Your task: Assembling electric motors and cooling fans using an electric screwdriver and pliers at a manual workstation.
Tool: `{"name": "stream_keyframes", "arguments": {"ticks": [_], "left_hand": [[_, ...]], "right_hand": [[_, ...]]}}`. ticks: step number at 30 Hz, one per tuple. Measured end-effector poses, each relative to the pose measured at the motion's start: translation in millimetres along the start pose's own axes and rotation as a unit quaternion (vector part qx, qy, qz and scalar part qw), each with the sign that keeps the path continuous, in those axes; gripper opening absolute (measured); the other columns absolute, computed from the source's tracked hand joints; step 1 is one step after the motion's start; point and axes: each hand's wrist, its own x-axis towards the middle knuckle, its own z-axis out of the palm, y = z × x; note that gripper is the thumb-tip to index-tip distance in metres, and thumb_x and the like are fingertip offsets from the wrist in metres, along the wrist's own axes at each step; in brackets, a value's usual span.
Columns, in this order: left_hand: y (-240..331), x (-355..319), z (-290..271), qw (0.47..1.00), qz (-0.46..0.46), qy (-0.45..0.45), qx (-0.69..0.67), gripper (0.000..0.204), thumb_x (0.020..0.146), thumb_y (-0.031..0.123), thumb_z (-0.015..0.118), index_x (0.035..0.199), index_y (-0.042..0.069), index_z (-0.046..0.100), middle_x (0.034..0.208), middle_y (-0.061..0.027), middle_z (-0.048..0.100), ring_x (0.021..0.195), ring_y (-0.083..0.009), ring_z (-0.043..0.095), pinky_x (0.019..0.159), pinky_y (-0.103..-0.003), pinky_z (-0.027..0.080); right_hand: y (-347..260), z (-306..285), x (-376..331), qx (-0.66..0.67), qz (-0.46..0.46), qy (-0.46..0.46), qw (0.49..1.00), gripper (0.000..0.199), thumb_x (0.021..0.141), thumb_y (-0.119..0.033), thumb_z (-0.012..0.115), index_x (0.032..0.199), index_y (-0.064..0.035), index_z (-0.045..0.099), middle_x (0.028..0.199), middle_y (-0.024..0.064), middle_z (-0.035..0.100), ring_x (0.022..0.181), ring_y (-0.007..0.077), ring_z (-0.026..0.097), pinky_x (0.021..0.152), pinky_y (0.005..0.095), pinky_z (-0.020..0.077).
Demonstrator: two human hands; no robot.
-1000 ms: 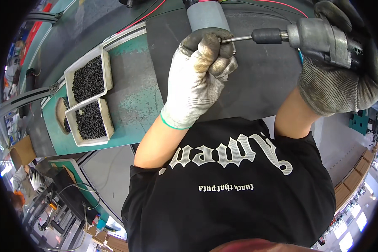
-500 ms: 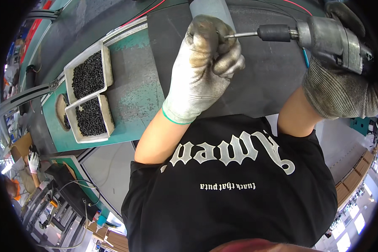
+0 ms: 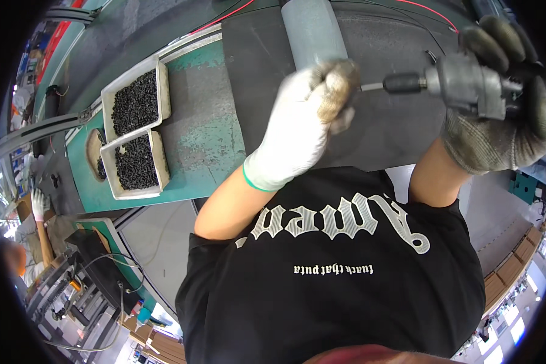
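My right hand (image 3: 491, 136), in a dark, worn knit glove, grips a grey metal power screwdriver (image 3: 467, 85). Its black sleeve (image 3: 404, 84) and thin metal bit (image 3: 372, 87) point left toward my other hand. My left hand (image 3: 312, 115) wears a white glove with soiled fingers. Those fingers are curled closed by the bit's end and slightly blurred; what they hold, if anything, is hidden. Just beyond that hand a grey cylinder (image 3: 314, 30) lies over the dark mat (image 3: 400, 121), its near end partly covered by the fingers.
Two white bins (image 3: 164, 91) of small black parts stand left on the green worktop (image 3: 206, 133), with a round dish (image 3: 93, 155) beside them. A red cable (image 3: 428, 11) crosses the far side. At lower left another person's gloved hand (image 3: 39, 203) shows.
My left hand has come nearer and turned, its fingers now hiding the bit's tip, which showed before. The screwdriver sits slightly nearer and farther right. The other person's hand has shifted.
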Motion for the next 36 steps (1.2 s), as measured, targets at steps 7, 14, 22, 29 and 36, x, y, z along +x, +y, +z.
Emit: {"name": "stream_keyframes", "arguments": {"ticks": [7,14,22,29,36], "left_hand": [[-50.8,-46.3,-18.8,0.919,-0.249,0.152,-0.265,0.026,0.098,0.039,0.052,0.090,0.014,0.048,0.066,-0.0006,0.050,0.063,-0.0147,0.054,0.066,-0.031,0.048],[-67.8,-17.0,-36.2,0.935,-0.133,0.165,-0.284,0.014,0.098,0.014,0.048,0.105,0.005,0.056,0.095,-0.0077,0.063,0.075,-0.0138,0.057,0.075,-0.032,0.051],[-56.5,-18.1,-17.3,0.956,-0.129,0.234,0.120,0.023,0.097,0.011,0.054,0.113,-0.005,0.054,0.103,-0.0112,0.062,0.088,-0.0134,0.063,0.069,-0.028,0.054],[-58.1,-19.4,-40.1,0.962,-0.089,0.124,-0.228,0.025,0.097,0.009,0.054,0.117,-0.006,0.050,0.106,-0.0129,0.062,0.095,-0.0209,0.064,0.089,-0.038,0.054],[-60.1,-18.4,-31.1,0.959,-0.102,0.232,-0.125,0.024,0.095,0.006,0.057,0.117,-0.003,0.051,0.103,-0.0097,0.063,0.096,-0.0209,0.064,0.087,-0.036,0.053]], "right_hand": [[-2.2,-7.6,-65.7,0.001,0.157,0.182,0.971,0.038,0.079,-0.002,0.056,0.116,-0.0021,0.048,0.100,0.0088,0.047,0.099,0.0223,0.043,0.083,0.0354,0.0404],[15.5,-29.4,-67.4,0.003,0.158,0.177,0.971,0.038,0.085,-0.002,0.054,0.123,-0.0023,0.048,0.107,0.0123,0.051,0.107,0.0268,0.048,0.091,0.0408,0.0425],[18.1,14.3,-66.6,-0.238,0.152,0.275,0.919,0.046,0.088,-0.011,0.061,0.130,-0.0066,0.043,0.110,0.0077,0.053,0.104,0.0210,0.054,0.082,0.0330,0.0471],[36.4,32.0,-57.7,-0.263,0.152,0.287,0.908,0.049,0.088,-0.010,0.062,0.131,-0.0094,0.039,0.108,0.0062,0.049,0.098,0.0194,0.050,0.084,0.0339,0.0445],[41.8,35.0,-70.8,-0.283,0.160,0.189,0.927,0.043,0.090,-0.008,0.060,0.128,-0.0119,0.041,0.106,0.0043,0.051,0.093,0.0194,0.051,0.075,0.0339,0.0448]]}}
